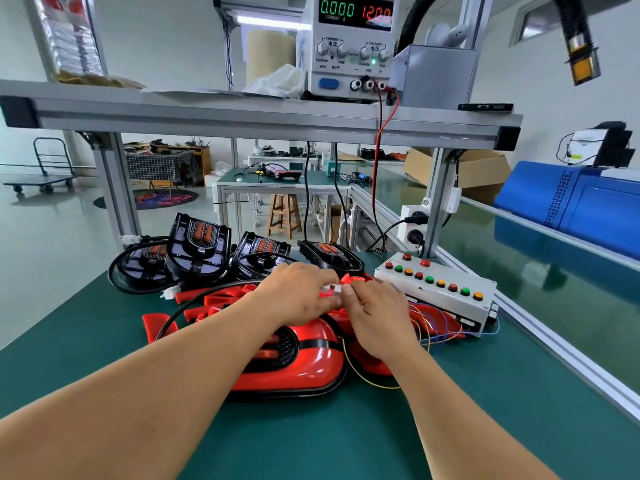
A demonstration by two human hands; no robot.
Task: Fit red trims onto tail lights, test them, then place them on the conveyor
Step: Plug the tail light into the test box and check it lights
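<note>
Tail light (308,370), trim fitted, awaits test: left hand (299,294) and right hand (377,317) pinch plug (331,290) at its 12 o'clock; next, seat squarely.

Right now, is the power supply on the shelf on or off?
On. The power supply has its display lit, reading green 0.000 and red 12.00, and a green lamp glows by the voltage knobs.

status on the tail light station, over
Left hand and right hand both pinch the white connector. Trimmed tail light lies on the mat beneath them, not yet on the conveyor. Loose red trims crowd around.
</note>
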